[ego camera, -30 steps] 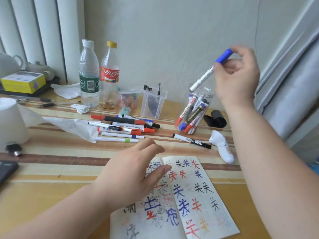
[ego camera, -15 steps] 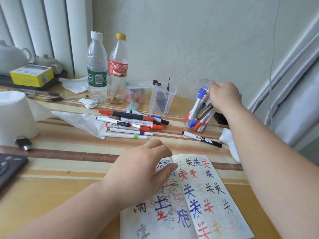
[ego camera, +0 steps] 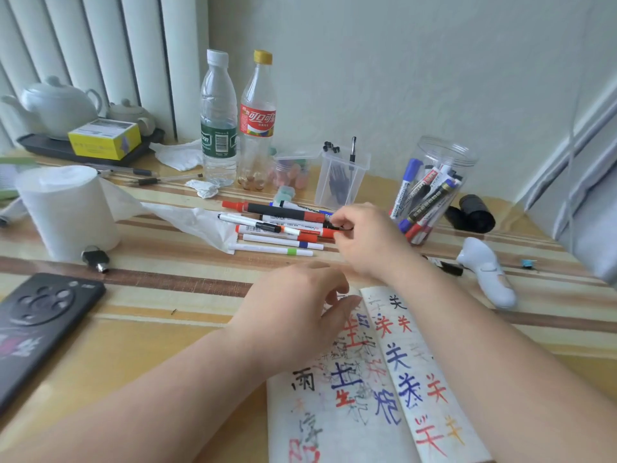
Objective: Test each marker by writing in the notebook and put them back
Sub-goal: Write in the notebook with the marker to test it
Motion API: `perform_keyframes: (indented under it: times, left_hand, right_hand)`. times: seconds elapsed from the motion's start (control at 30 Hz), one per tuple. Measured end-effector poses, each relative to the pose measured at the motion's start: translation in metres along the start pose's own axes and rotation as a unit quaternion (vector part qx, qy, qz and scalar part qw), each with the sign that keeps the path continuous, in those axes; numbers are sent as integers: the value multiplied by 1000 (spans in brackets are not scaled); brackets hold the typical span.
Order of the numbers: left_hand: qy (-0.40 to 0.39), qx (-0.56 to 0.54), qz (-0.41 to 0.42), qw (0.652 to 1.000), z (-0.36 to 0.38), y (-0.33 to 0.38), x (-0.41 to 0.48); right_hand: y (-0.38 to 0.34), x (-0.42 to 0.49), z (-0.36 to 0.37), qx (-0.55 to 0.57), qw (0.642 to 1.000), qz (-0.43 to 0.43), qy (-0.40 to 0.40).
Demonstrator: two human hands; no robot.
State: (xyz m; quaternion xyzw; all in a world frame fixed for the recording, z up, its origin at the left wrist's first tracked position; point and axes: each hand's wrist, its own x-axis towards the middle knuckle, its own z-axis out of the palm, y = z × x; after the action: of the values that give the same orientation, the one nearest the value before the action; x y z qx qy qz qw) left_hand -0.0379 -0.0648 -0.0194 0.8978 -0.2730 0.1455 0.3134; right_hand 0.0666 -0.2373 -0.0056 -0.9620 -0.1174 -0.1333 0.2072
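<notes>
My right hand (ego camera: 364, 238) pinches the dark end of 1 marker (ego camera: 334, 225) in the pile (ego camera: 277, 228) just left of my knuckles. It should be light, stiff, smooth, apt to roll; mid-barrel is the surer hold. My left hand (ego camera: 293, 315) lies relaxed on the notebook (ego camera: 417, 379) beneath it.

With the notebook (ego camera: 400, 372) as the dial's centre, the loose markers (ego camera: 277, 228) lie heaped at 11 o'clock, the jar (ego camera: 434, 182) holding more markers stands at 12, and the phone (ego camera: 40, 325) lies far out at 9 on the surface (ego camera: 167, 329). Two bottles (ego camera: 218, 128) stand side by side behind the heap; the paper roll (ego camera: 66, 208) is at its 9 o'clock. The left hand (ego camera: 293, 315) rests on the notebook's 11 o'clock corner, the right hand (ego camera: 364, 238) at the heap's 3 o'clock end.
</notes>
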Motion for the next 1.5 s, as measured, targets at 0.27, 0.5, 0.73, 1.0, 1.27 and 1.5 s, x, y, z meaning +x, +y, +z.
perform_keyframes:
  times: [0.27, 0.5, 0.73, 1.0, 1.27, 1.5]
  left_hand:
    - [28, -46, -77, 996, -2, -12, 0]
    - [31, -47, -85, 995, 0, -14, 0]
    - [24, -52, -76, 995, -1, -14, 0]
    - [-49, -111, 31, 992, 2, -8, -3]
    - [-89, -128, 90, 984, 3, 0, -5]
    - [-147, -167, 106, 969, -5, 13, -1]
  right_hand:
    - [-14, 24, 11, -164, 983, -12, -83]
    - [-15, 23, 0, -238, 960, 19, -145]
    - [-3, -29, -53, 30, 983, 175, -37]
    - [-20, -117, -43, 446, 877, 132, -123]
    - [-27, -130, -31, 571, 811, 123, -39]
    - [-17, -129, -34, 559, 827, 59, -23]
